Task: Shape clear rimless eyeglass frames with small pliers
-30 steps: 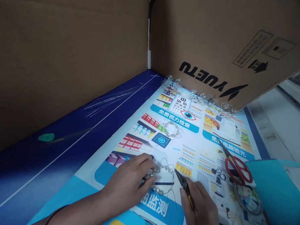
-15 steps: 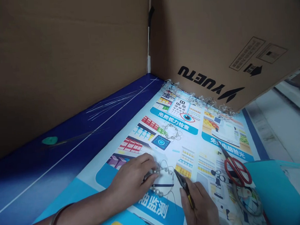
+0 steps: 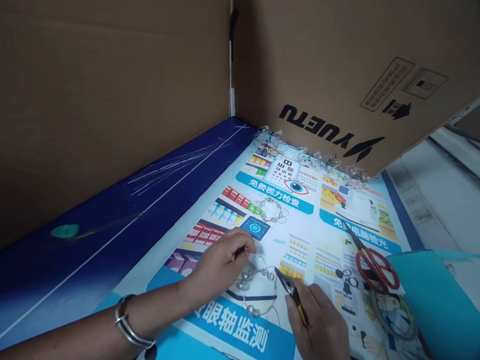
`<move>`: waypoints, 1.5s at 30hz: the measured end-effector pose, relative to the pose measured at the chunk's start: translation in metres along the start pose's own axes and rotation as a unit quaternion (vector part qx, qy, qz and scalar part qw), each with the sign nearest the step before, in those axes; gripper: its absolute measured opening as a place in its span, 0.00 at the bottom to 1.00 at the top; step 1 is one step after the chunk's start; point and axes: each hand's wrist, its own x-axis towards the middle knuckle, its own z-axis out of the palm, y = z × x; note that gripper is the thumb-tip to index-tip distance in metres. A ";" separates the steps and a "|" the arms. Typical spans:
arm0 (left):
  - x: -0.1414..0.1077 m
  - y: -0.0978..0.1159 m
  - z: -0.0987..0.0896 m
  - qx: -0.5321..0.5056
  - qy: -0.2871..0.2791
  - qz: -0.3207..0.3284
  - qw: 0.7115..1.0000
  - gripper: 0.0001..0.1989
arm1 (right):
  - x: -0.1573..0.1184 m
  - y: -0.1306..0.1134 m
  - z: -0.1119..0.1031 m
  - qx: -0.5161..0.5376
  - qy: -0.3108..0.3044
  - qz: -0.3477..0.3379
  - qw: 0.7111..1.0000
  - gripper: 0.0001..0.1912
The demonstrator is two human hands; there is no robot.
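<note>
A wire ring strung with clear beads (image 3: 252, 310) lies on the printed sheet between my hands, loose wire ends curling out from it. My left hand (image 3: 220, 263), wearing a silver bangle (image 3: 129, 323), is at the ring's upper left with fingers curled and thumb close to them; whatever is pinched there is too small to make out. In my right hand (image 3: 320, 320) are pliers (image 3: 290, 292) with dark jaws and yellow-black handles. Their tips meet the wire at the ring's right side, near some beads.
Another beaded wire ring (image 3: 271, 208) lies farther back. Many more pieces (image 3: 310, 158) line the cardboard wall (image 3: 330, 64). At right are red-handled scissors (image 3: 377, 269), a wire coil (image 3: 393, 316) and a turquoise folder (image 3: 436, 293). Straight wires (image 3: 176, 167) and a green piece (image 3: 65, 230) lie left.
My left hand has shifted up and left, off the beads that it covered, so more of the ring shows. The pliers stay at the ring's right side. The view has shifted slightly.
</note>
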 end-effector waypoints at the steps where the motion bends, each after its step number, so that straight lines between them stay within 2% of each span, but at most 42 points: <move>1: 0.000 -0.001 -0.001 -0.008 -0.004 0.003 1.000 0.11 | 0.000 0.000 0.000 0.004 -0.004 -0.001 1.000 0.17; 11: -0.009 -0.010 -0.012 0.004 -0.008 0.010 1.000 0.13 | 0.000 -0.004 0.005 0.029 -0.009 0.013 0.999 0.18; 26: -0.017 -0.011 -0.014 0.126 -0.057 0.071 0.988 0.14 | 0.001 -0.007 0.002 0.044 -0.031 0.024 0.998 0.20; 38: -0.016 -0.016 -0.016 0.144 -0.087 0.103 0.980 0.16 | -0.002 -0.006 0.004 0.046 -0.044 0.019 0.998 0.19; 45: -0.017 -0.020 -0.015 0.146 -0.086 0.106 0.980 0.16 | -0.001 -0.007 0.004 0.049 -0.039 0.017 0.998 0.19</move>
